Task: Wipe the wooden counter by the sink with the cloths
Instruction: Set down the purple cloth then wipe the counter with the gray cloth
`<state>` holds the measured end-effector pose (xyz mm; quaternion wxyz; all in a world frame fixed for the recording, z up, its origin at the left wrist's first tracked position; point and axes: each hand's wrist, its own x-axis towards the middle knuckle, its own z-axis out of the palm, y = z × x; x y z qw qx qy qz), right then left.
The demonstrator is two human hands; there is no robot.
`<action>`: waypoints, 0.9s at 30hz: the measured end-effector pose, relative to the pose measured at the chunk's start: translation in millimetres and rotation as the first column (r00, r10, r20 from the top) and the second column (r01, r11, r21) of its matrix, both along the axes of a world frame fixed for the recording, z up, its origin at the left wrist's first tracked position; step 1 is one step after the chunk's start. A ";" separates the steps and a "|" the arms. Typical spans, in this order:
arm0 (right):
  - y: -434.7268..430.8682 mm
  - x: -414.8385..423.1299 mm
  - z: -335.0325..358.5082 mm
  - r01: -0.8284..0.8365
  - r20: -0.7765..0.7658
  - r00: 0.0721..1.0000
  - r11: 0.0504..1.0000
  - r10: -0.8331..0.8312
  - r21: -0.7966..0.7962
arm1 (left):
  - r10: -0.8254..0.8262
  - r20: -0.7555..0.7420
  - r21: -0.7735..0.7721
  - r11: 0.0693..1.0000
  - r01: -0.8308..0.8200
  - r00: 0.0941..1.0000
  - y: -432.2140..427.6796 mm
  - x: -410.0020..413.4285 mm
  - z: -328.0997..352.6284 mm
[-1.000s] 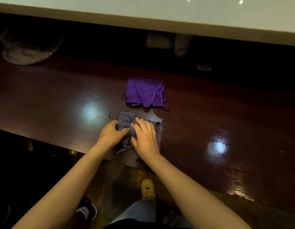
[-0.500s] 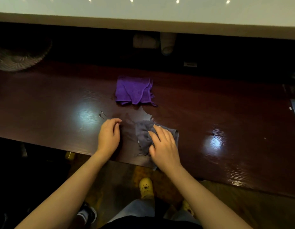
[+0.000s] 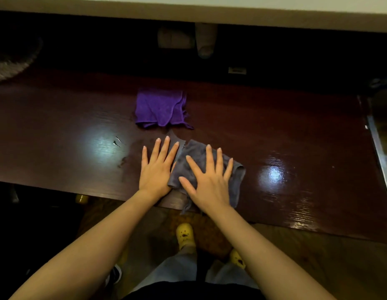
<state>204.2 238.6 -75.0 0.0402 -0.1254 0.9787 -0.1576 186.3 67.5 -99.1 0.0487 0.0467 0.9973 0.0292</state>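
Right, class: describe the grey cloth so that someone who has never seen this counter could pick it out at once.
Start at the long dark wooden counter and go to its near edge, in the middle. The grey cloth lies there, flattened under the right hand, with the left hand beside it. The purple cloth lies further back, folded and untouched; the grey one is duller and spread out.

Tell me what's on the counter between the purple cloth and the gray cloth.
Nothing solid: in the head view only a narrow strip of damp, dark wooden counter separates the purple cloth from the gray cloth.
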 end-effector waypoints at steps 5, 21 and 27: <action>7.1 7.6 -4.9 0.000 -0.083 0.997 1.000 0.000 -0.006 | 0.036 -0.041 0.050 0.998 -0.034 0.998 7.1 -1.1 5.2; 217.7 27.3 -6.0 0.307 -0.068 0.950 0.950 -0.304 0.055 | 0.104 -0.083 0.145 0.985 -0.092 0.991 99.0 22.6 11.0; 275.4 36.4 -5.7 0.411 -0.057 0.911 0.908 -0.408 0.075 | 0.005 -0.092 0.166 0.986 0.010 0.996 153.8 16.5 12.0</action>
